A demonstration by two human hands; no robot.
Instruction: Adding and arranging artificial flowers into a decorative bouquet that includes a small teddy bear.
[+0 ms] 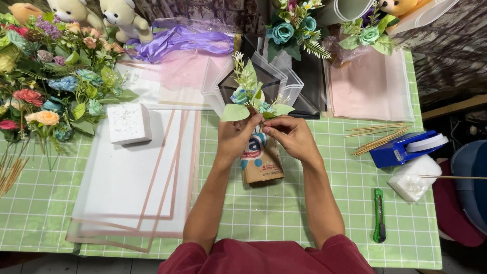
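My left hand (234, 136) and my right hand (291, 136) meet at the middle of the table, both closed around the stems of a small bunch of artificial flowers (249, 94) with green leaves and pale blue blooms. The bunch stands upright above a brown paper-wrapped package (261, 165) with blue and red print, which lies on the green checked tablecloth (284, 208) just under my hands. The stems themselves are hidden by my fingers.
Translucent wrapping sheets (127, 187) with pink borders lie left, a white foam block (129, 123) on them. Loose artificial flowers (50, 86) and teddy bears (119, 18) crowd the far left. Right: wooden skewers (378, 136), blue tape dispenser (406, 147), green box cutter (379, 215), pink sheets (370, 86).
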